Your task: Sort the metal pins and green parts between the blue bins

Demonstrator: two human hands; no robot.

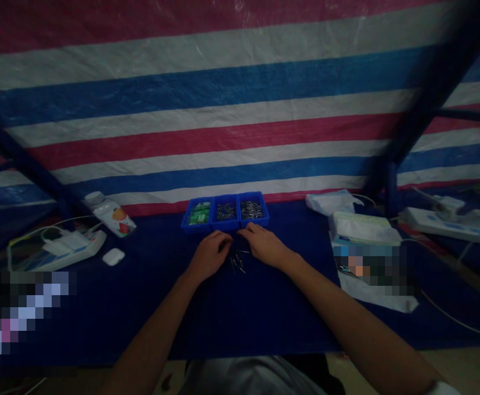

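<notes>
Left hand (209, 255) and right hand (264, 245) near blue bins (225, 225).

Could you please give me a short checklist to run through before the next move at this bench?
1. Hands empty: cannot tell; the left hand and right hand are curled, which could hide something small.
2. Three blue bins within reach: ok; they sit just beyond the fingertips.
3. Bins stocked: ok; green items fill the left bin, and small metal parts lie in the middle and right bins.
4. Parts contained: not ok; loose metal pins lie on the dark blue cloth.
5. Lighting: not ok; the scene is dim, so small parts are hard to make out.
</notes>
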